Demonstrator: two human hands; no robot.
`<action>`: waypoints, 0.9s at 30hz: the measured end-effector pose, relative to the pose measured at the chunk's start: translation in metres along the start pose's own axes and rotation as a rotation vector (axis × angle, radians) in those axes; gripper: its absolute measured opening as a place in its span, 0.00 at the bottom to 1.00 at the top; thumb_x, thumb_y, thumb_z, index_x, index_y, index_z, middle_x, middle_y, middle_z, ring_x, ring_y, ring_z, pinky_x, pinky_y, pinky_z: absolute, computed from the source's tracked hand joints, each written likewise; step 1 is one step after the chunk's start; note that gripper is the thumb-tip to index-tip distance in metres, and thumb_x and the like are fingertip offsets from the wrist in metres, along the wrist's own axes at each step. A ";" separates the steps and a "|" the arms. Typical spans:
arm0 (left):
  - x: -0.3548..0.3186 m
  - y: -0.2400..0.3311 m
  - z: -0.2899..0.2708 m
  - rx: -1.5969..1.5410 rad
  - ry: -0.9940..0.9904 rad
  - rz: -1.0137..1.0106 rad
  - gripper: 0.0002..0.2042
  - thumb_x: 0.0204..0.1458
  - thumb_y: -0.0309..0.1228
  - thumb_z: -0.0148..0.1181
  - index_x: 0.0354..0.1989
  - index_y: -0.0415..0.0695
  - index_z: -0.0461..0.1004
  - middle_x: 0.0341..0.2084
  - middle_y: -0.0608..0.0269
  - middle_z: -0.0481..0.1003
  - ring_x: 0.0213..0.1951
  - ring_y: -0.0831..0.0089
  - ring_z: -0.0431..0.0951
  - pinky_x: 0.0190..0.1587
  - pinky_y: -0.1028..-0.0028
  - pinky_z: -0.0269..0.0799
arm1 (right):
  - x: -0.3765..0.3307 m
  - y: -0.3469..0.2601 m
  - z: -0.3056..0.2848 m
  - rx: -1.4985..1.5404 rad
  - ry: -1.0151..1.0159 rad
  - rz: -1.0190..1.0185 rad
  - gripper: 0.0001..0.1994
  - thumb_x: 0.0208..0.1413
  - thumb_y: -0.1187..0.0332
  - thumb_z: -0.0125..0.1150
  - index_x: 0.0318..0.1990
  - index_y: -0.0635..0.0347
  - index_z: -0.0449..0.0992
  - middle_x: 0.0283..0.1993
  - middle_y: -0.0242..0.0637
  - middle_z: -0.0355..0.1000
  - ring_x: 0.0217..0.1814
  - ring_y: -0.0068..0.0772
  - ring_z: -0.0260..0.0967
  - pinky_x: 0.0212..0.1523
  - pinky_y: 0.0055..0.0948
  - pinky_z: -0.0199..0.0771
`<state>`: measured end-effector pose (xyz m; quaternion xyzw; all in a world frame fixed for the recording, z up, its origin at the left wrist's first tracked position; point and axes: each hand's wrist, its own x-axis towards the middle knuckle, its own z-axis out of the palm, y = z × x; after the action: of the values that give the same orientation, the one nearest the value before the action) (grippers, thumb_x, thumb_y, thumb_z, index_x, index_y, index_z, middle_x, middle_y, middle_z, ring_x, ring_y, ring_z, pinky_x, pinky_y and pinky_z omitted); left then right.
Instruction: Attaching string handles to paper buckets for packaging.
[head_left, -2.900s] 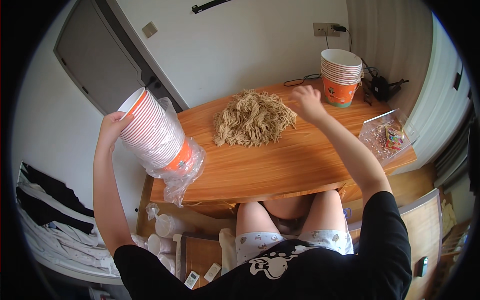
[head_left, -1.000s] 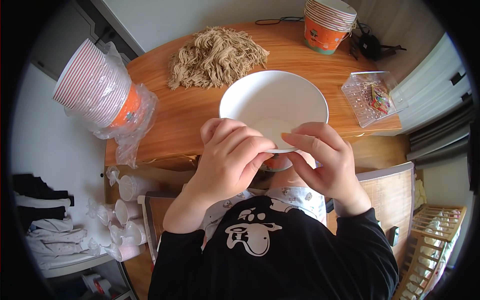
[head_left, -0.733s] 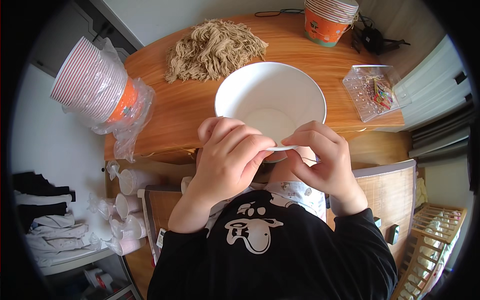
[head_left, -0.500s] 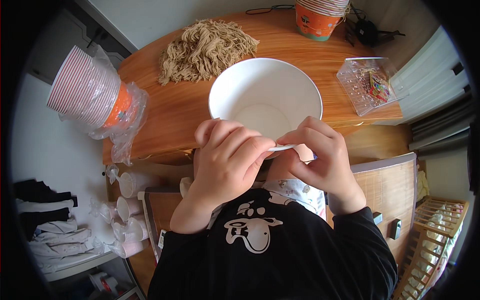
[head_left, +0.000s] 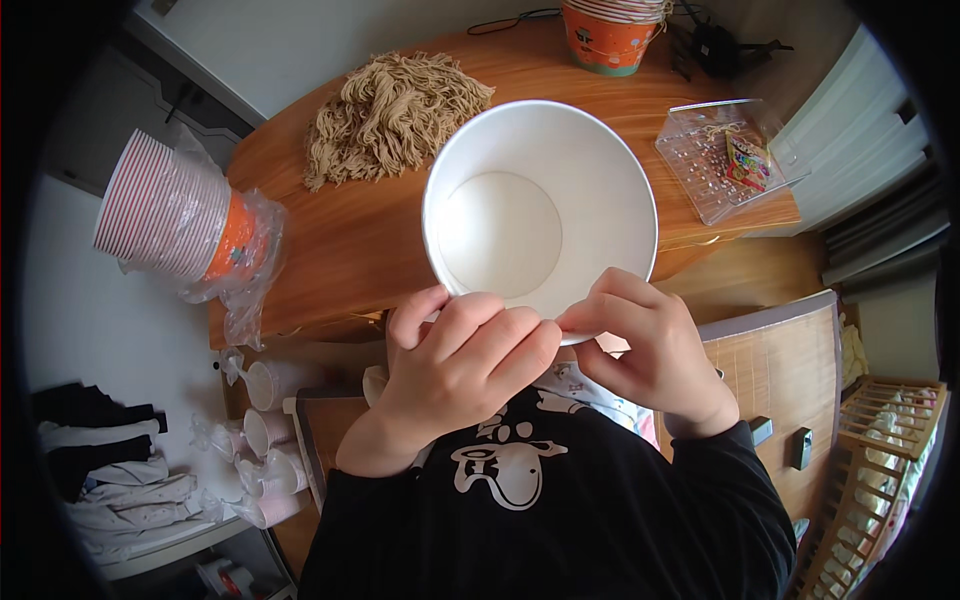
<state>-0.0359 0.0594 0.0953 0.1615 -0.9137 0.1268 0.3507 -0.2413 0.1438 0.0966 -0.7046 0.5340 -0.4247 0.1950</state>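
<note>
A large paper bucket (head_left: 600,200) with a white inside stands tilted in front of me, its mouth facing up toward me and its round bottom showing. My left hand (head_left: 465,345) grips the near rim, fingers curled over it and thumb hidden. Close beside it, my right hand (head_left: 645,340) pinches the same rim between thumb and fingers. Whether a cord end is between the fingertips cannot be made out. Beyond the bucket, a heap of tan cords (head_left: 390,120) lies on the wooden table (head_left: 350,255).
Stacked buckets in clear plastic (head_left: 170,215) lean at the table's left. Another orange bucket stack (head_left: 615,40) stands at the back right. A clear plastic tray (head_left: 690,165) holds small bits and a colourful packet. Wrapped cups (head_left: 265,430) lie lower left; a wooden crib (head_left: 875,460) stands lower right.
The bucket has tipped so that more of its bottom and inner wall shows. My fingers have shifted slightly along the near rim, and the view has turned a little.
</note>
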 end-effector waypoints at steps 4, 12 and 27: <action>0.002 -0.002 0.003 0.052 0.002 0.063 0.06 0.47 0.34 0.64 0.35 0.59 0.79 0.33 0.83 0.73 0.41 0.80 0.70 0.59 0.64 0.52 | -0.001 0.002 -0.005 0.115 -0.022 0.017 0.11 0.50 0.75 0.65 0.42 0.55 0.83 0.38 0.33 0.75 0.31 0.35 0.77 0.32 0.32 0.77; -0.003 -0.003 0.008 0.146 -0.027 0.220 0.05 0.48 0.36 0.64 0.33 0.61 0.77 0.34 0.82 0.72 0.40 0.82 0.71 0.62 0.63 0.49 | -0.001 0.009 -0.016 0.188 -0.198 0.143 0.08 0.54 0.74 0.66 0.41 0.61 0.83 0.39 0.40 0.78 0.39 0.41 0.77 0.42 0.33 0.76; -0.003 -0.003 -0.011 0.109 -0.061 0.310 0.03 0.49 0.38 0.62 0.31 0.63 0.74 0.31 0.83 0.71 0.38 0.84 0.70 0.65 0.59 0.44 | 0.020 -0.010 -0.033 -0.004 -0.428 0.000 0.04 0.54 0.68 0.66 0.32 0.56 0.78 0.30 0.33 0.75 0.32 0.42 0.74 0.31 0.37 0.74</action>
<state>-0.0256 0.0612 0.1017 0.0413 -0.9295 0.2239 0.2900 -0.2604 0.1350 0.1301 -0.7792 0.4812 -0.2642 0.3026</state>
